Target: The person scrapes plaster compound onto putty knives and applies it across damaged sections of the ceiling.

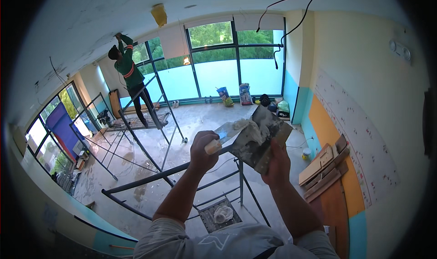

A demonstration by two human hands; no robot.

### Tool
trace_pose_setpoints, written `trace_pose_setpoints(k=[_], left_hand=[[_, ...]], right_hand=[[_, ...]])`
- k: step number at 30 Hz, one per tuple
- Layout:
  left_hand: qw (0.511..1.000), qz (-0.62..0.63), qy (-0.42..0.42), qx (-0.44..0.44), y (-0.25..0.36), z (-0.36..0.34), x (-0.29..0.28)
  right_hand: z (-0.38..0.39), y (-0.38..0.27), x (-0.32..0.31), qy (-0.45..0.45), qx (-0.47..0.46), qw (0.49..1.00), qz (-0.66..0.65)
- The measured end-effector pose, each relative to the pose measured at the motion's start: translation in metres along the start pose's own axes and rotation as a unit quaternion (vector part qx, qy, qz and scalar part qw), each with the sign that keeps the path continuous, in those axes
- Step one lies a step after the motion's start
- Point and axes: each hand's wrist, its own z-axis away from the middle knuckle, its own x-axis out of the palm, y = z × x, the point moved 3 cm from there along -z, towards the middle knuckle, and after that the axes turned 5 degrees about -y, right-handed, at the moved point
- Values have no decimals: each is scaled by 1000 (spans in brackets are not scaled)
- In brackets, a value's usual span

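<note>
My left hand (200, 153) is closed round the pale handle of a putty knife (213, 146). Its blade slants up to the right and reaches the white putty (251, 132) heaped on a flat, square metal plate (245, 152). Along the plate's lower right edge, my right hand (277, 164) grips it, tilted, in front of my chest. Grey-white smears cover much of the plate. Below my forearms, a lump of white material (223, 214) rests on a dark perforated platform (208, 222).
A dark scaffold rail (145, 180) crosses just beyond my arms. Further left, another person (129, 72) stands on a scaffold (119, 124), reaching to the ceiling. Wires (304, 17) hang from above. Boards (322, 168) lean on the right wall; bags (246, 94) stand by the windows.
</note>
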Motion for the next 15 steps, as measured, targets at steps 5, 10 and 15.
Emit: trace_pose_setpoints(k=[5, 10, 15], left_hand=[[996, 20, 57, -68, -23, -2, 0], [980, -90, 127, -126, -18, -55, -32], [950, -224, 199, 85, -18, -174, -127]], right_hand=[[-1, 10, -3, -19, 43, 993, -112], [1, 18, -20, -67, 35, 986, -149], [20, 15, -38, -131, 6, 988, -77]])
